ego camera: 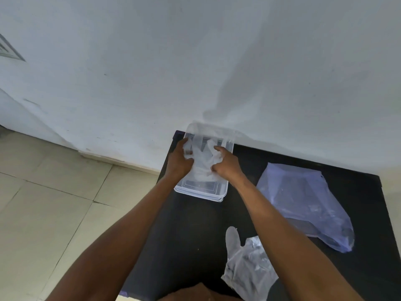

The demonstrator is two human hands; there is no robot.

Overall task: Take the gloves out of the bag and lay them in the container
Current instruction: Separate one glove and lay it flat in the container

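One glove going into the container, another waiting on the table.

Both hands are down in the clear container (202, 187) at the far left of the dark table (191, 231): the left hand (180, 162) and the right hand (225, 165) each pinch an edge of a translucent glove (202, 164), spreading it flat inside. A second glove (245, 266) lies near, outside any container. The bluish bag (303, 203) lies flat at the right; whether it holds more, I cannot tell.
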